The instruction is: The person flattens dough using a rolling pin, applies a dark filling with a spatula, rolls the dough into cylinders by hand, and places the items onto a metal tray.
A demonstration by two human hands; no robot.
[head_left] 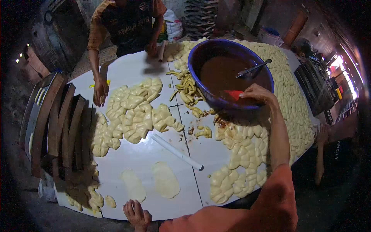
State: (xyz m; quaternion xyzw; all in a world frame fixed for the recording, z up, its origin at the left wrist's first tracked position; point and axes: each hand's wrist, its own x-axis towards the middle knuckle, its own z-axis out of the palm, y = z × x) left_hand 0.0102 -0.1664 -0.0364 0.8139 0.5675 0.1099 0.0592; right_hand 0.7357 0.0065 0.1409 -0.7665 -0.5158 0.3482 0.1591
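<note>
Right hand [258,92] at the near rim of a blue basin [232,75], fingers curled together over the rim beside a red scraper [234,94]; whether they pinch it cannot be told. Basin on the far right part of the white bench [139,154], filled with brown paste, a metal spoon [253,69] lying in it. Left hand [136,214] on the near bench edge, fingers spread flat, holding nothing. Two flattened oval dough pieces [165,179] just beyond that hand. White rolling stick [177,151] lying bare at mid-bench. Heaps of folded dough pieces [133,114] left of centre and along the right edge. Dark wooden boards [63,123] stacked upright at the left. Another person's hand [100,91] resting on the far left of the bench.
</note>
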